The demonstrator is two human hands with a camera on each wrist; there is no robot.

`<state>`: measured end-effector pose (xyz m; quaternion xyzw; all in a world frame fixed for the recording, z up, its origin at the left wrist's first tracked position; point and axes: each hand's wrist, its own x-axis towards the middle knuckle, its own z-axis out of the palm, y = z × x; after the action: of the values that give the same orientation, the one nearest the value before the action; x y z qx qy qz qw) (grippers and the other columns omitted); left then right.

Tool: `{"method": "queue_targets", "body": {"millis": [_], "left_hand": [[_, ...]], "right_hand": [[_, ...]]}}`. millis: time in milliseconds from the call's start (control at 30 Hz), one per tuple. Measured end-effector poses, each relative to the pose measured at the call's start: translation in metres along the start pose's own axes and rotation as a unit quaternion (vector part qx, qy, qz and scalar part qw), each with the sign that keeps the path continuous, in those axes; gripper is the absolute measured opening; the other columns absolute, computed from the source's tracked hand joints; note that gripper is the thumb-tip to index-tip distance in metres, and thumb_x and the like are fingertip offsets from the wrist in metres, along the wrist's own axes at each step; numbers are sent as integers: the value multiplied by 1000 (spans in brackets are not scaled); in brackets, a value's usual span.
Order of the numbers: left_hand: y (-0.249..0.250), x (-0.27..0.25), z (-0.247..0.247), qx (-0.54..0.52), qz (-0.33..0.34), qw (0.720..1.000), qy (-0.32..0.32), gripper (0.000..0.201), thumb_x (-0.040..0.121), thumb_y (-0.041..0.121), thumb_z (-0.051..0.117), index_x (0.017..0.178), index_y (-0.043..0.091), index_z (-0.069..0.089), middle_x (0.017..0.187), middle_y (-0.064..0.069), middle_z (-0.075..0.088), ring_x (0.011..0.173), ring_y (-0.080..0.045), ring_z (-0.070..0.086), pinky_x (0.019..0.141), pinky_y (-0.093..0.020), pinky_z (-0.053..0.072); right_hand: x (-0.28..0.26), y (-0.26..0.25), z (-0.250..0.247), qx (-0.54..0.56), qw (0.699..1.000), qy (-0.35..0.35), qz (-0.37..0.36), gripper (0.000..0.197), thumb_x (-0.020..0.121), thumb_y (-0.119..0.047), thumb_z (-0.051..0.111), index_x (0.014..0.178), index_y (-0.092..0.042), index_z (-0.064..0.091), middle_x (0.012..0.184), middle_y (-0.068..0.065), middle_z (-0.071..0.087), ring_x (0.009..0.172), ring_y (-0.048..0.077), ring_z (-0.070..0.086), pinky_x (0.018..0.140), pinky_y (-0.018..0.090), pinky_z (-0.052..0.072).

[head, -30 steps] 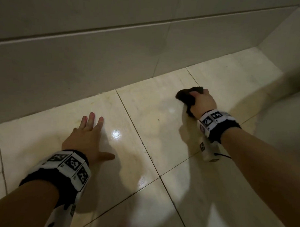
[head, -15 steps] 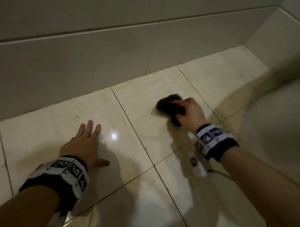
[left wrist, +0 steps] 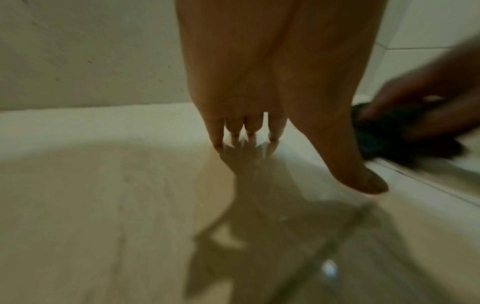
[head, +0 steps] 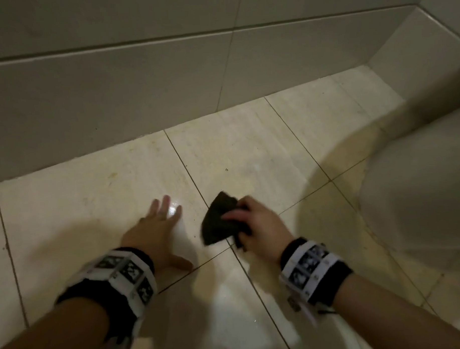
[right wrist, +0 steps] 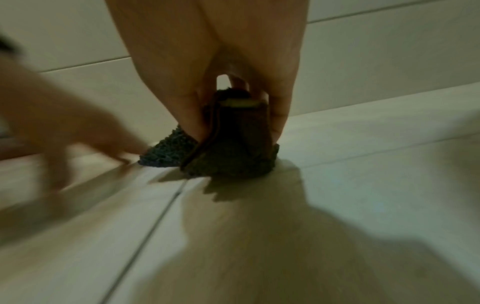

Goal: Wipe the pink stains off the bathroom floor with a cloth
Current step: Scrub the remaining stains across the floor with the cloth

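head | cloth (head: 220, 221) dark, nubbly, bunched | right hand (head: 254, 225) holds

My left hand (head: 152, 229): bare, no sleeve. Left wrist: black fabric band (head: 79, 297), over it a white plastic frame (head: 125, 272) carrying square black-and-white coded markers. My right hand (head: 259, 225): bare, forearm uncovered. Right wrist: matching black band (head: 329, 283), white frame (head: 305, 265) with blurred square markers and small round fasteners; a thin dark cable (head: 326, 312) trails beneath it.
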<state>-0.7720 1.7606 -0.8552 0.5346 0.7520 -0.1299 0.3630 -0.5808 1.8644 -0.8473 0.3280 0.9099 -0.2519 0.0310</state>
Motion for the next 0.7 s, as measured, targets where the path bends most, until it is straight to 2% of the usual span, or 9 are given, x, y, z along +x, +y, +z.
{"method": "queue_targets", "body": {"millis": [67,167,233,300,367,433,533,633,700], "left_hand": [[19,-3,15,8,31,999,3,123,68,62,70,149,25,-15,153,-4,-30,143,-21,-21,118,-36,7],[26,-1,22,19,30,999,10,123,70,56,73,148,25,-17,152,-3,-31,143,-19,-22,117,-34,6],[24,-4,19,32,29,999,13,120,73,52,73,148,27,-17,152,-1,-31,143,-16,-21,117,-32,12],[24,-7,17,43,29,999,14,118,75,51,72,148,28,-18,152,1,-32,143,-15,-21,116,-31,15],[25,-9,16,49,32,998,11,118,75,52,71,148,26,-17,152,0,-32,143,-16,-21,116,-31,14],[26,-9,17,51,34,998,9,118,74,53,71,148,25,-17,152,-2,-31,143,-17,-21,117,-31,12],[25,-8,19,59,37,998,12,119,73,53,71,148,23,-17,152,-3,-30,143,-18,-21,117,-31,11],[22,-10,20,56,43,997,14,119,75,52,71,148,21,-18,153,-3,-30,143,-17,-20,117,-30,12],[20,-14,24,48,34,998,20,119,76,54,68,148,14,-18,153,-4,-28,144,-17,-19,117,-29,11]], "right_hand": [[14,32,-24,-3,995,51,88,47,81,-6,56,124,-25,59,119,5,47,107,22,49,88,23,39],[28,102,-71,-49,960,112,252,37,88,-13,53,124,-22,59,118,12,46,106,30,49,87,27,38],[25,143,-88,-57,947,113,296,29,88,-32,56,114,-23,64,118,12,46,100,29,49,85,26,40],[19,164,-87,-72,943,84,313,33,82,-48,56,104,-25,65,116,7,50,86,22,51,77,19,40],[15,163,-71,-90,939,85,321,34,84,-24,61,118,-21,60,121,13,51,97,31,52,86,28,41],[6,138,-46,-95,944,113,293,43,83,-10,58,126,-14,54,126,19,46,113,40,46,95,41,41],[-19,72,-8,-97,974,121,167,36,81,-16,58,118,-19,59,124,13,49,109,34,49,91,40,45],[-50,16,24,-79,992,60,77,39,68,-16,69,106,-23,63,114,12,57,94,33,58,69,42,55],[-65,-6,38,-64,997,15,30,39,63,-14,70,100,-21,63,106,11,59,83,31,61,53,37,54]]}}
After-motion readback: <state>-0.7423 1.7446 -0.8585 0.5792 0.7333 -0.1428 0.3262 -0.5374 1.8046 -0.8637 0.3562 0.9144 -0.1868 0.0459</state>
